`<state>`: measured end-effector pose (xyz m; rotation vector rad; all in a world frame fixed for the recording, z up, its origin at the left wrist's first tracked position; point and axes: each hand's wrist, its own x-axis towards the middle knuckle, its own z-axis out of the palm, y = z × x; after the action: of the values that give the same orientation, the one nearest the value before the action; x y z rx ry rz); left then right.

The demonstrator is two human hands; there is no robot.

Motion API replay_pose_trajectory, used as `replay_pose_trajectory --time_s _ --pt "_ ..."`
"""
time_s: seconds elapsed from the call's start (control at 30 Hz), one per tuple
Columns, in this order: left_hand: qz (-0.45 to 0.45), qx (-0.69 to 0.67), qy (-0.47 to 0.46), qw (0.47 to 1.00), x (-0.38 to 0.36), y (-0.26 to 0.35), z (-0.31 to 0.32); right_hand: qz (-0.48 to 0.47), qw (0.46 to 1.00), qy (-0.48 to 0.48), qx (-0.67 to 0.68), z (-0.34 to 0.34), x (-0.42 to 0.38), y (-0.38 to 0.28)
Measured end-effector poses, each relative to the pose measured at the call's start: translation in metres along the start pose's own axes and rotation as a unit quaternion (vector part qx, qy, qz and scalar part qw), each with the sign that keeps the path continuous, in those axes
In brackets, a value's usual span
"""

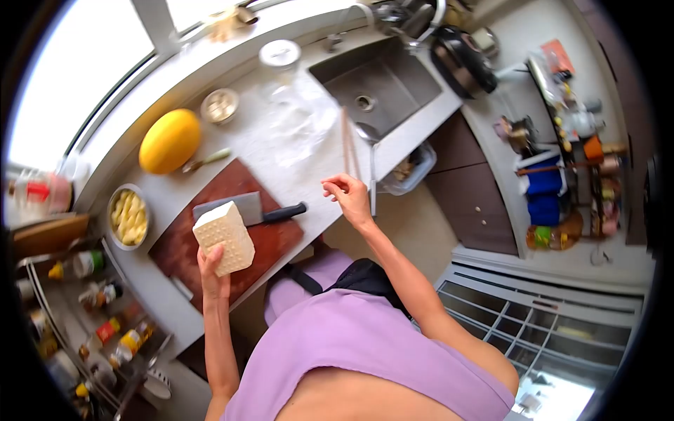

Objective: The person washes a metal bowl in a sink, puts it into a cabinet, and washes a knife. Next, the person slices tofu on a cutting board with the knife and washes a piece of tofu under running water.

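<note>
My left hand (213, 270) is wrapped round a pale block of tofu (226, 240) with a dotted surface, held above the reddish-brown cutting board (270, 184). Beneath the tofu a cleaver (253, 205) with a black handle lies flat on the board, its blade partly covered by the block. Over the counter's front edge, right of the board, my right hand (351, 196) hovers with fingers loosely bent and apart; nothing shows in it. Close by it are a pair of chopsticks (347, 140) and a long-handled metal spoon (370, 133) near the sink.
A yellow melon (169, 142), a bowl of yellow pieces (128, 217) and a small bowl (220, 105) stand to the left. A clear plastic bag (298, 130) lies before the sink (382, 81). A bin (414, 168) hangs below the counter edge; a bottle rack (105, 330) stands lower left.
</note>
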<state>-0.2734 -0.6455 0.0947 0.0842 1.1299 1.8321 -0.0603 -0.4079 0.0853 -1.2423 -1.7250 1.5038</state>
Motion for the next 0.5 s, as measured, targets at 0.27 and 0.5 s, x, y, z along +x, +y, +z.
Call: replay_pose_trajectory --time_s 0.27,0.5 --pt "-0.042 -0.044 -0.062 0.996 0.082 -0.081 0.156 0.002 0.993 0.088 0.074 -0.215 0.118 0.014" --pt "-0.007 -0.089 -0.002 0.996 0.130 -0.188 0.306 0.036 0.997 -0.024 0.069 -0.308 0.311 0.079"
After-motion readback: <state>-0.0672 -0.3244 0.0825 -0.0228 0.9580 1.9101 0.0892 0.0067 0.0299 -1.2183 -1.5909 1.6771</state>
